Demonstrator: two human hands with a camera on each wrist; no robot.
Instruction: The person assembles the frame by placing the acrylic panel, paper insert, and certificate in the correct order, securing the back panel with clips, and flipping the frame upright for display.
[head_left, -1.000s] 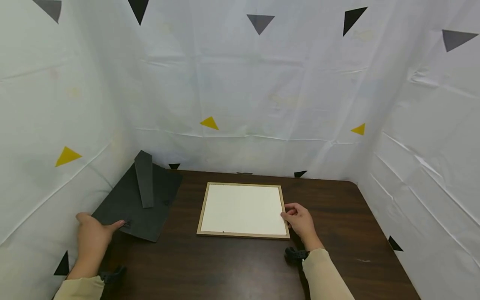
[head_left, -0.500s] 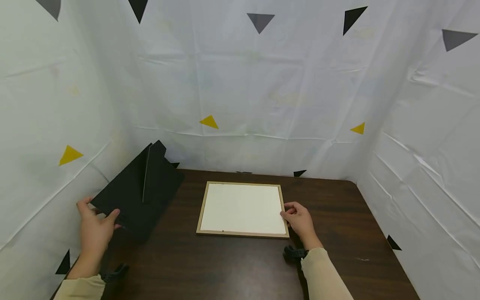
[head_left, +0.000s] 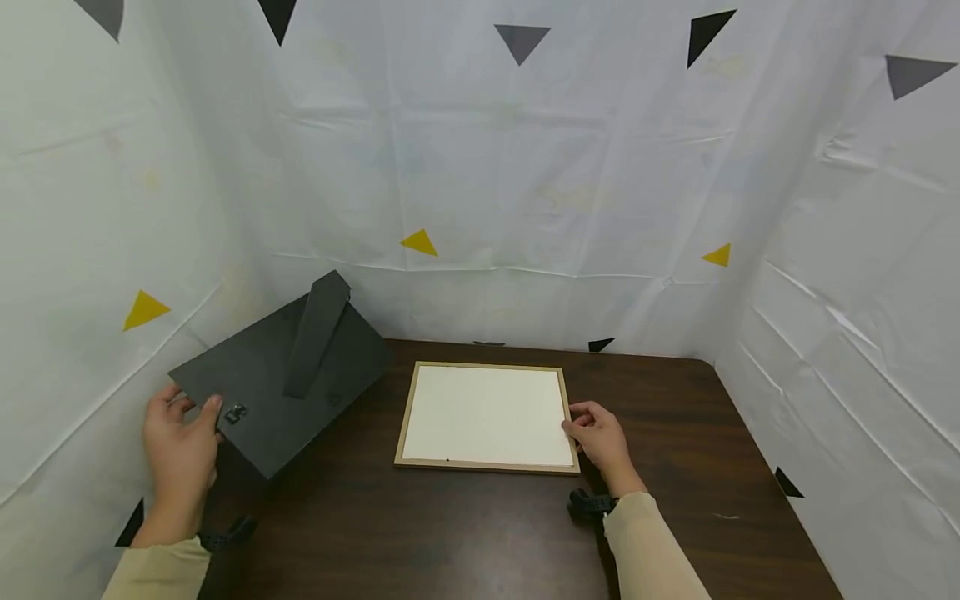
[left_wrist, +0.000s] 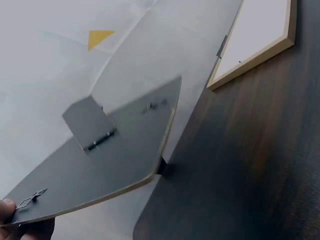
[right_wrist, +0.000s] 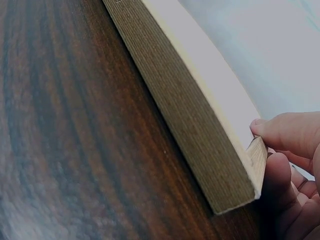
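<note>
My left hand [head_left: 180, 446] pinches one corner of a dark grey picture frame backing board [head_left: 262, 367], thumb on top near a small metal hanger [head_left: 236, 414]. The board is tilted and raised over the table's left side, its easel leg [head_left: 317, 333] facing up. In the left wrist view the leg [left_wrist: 89, 122] stands out from the board. A wooden picture frame [head_left: 487, 468] lies flat at the table's middle, with a white sheet [head_left: 487, 417] inside it. My right hand [head_left: 600, 437] grips the frame's right side, thumb at the inner edge and fingers against the outside.
The dark wood table [head_left: 450, 533] runs beneath both hands. White cloth [head_left: 480, 167] printed with black, grey and yellow triangles encloses it at the back and both sides. The board's far corner comes close to the back cloth. Dark straps sit on both wrists.
My left hand has lifted and turned the backing board, swinging its far end rightward and tilting its leg the other way. The right hand and the picture frame have stayed in place.
</note>
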